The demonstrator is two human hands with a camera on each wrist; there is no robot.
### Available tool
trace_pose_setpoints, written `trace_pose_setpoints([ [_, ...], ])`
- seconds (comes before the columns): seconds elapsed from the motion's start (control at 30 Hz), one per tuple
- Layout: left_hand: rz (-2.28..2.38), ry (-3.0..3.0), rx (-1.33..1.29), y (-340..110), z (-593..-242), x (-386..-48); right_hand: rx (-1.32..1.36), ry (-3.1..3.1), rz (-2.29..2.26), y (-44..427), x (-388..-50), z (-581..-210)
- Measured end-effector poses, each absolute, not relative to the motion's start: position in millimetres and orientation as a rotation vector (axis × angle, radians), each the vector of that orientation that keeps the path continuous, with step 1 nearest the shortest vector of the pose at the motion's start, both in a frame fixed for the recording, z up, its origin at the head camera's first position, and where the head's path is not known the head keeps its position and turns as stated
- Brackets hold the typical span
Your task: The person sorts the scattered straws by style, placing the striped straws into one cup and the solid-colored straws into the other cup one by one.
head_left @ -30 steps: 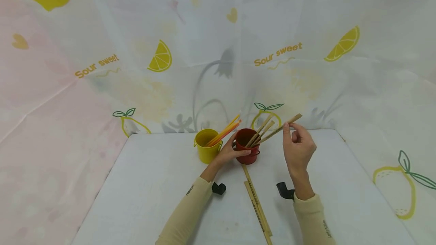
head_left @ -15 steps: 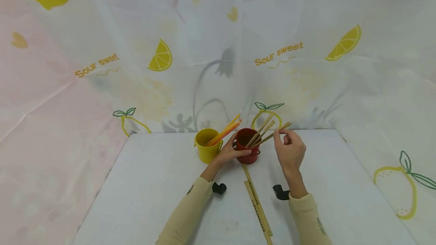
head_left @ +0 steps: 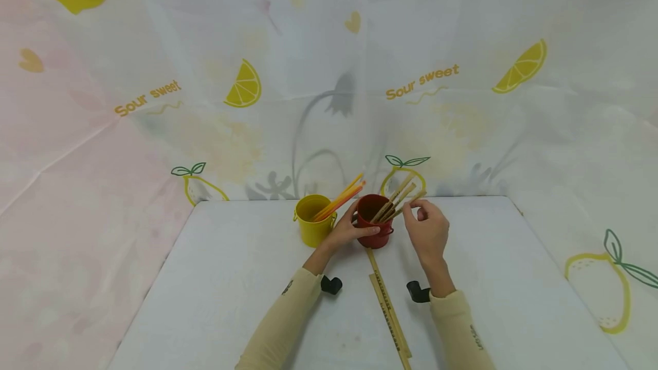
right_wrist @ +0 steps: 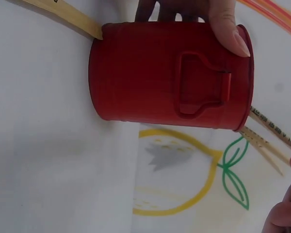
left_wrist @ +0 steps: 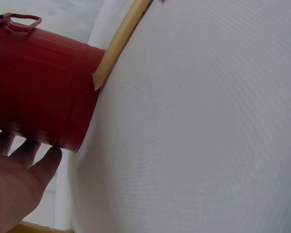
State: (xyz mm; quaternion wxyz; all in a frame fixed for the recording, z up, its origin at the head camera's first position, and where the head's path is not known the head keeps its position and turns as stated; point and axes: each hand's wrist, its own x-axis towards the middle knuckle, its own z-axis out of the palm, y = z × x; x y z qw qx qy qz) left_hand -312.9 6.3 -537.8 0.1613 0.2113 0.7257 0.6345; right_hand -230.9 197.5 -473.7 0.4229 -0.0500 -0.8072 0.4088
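Note:
In the head view my left hand (head_left: 341, 234) grips a small red bucket (right_wrist: 136, 73), thumb across its front and fingers round its far side. The bucket stands upright with folded side handles. My right hand (head_left: 429, 230) pinches a slim stick in printed brown paper (right_wrist: 276, 128) near its upper end, while its lower end lies at the bucket's mouth. Several like paper-wrapped sticks (head_left: 401, 190) lean to the right in the same bucket. Two more wrapped sticks (head_left: 389, 307) lie on the white table, one end touching the bucket's base.
Just left of the red bucket stands a yellow bucket (head_left: 312, 237) holding orange and yellow straws (head_left: 341, 197). Black curved wrist mounts (head_left: 418, 292) stick out by both forearms. A lemon-print cloth backdrop (head_left: 308, 130) rises behind the white table (head_left: 231, 278).
My right hand has moved left and slightly down, and the paper-wrapped stick has slid deeper into the red bucket. The left hand and both buckets have stayed in place.

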Motion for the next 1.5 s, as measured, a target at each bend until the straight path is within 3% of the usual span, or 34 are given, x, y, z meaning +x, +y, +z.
trace_pose_setpoints([
  [0.63,1.798,2.113,0.601,6.8,-539.4,-313.0,-0.184,-2.245,1.067,195.1,-230.5,-480.5],
  [1.2,1.792,2.082,0.622,7.5,-538.8,-313.3,-0.093,-2.366,1.102,199.6,-203.9,-480.5],
  [1.5,1.790,2.056,0.613,3.4,-509.2,-296.3,-0.025,-2.659,1.057,200.5,-192.7,-483.2],
])
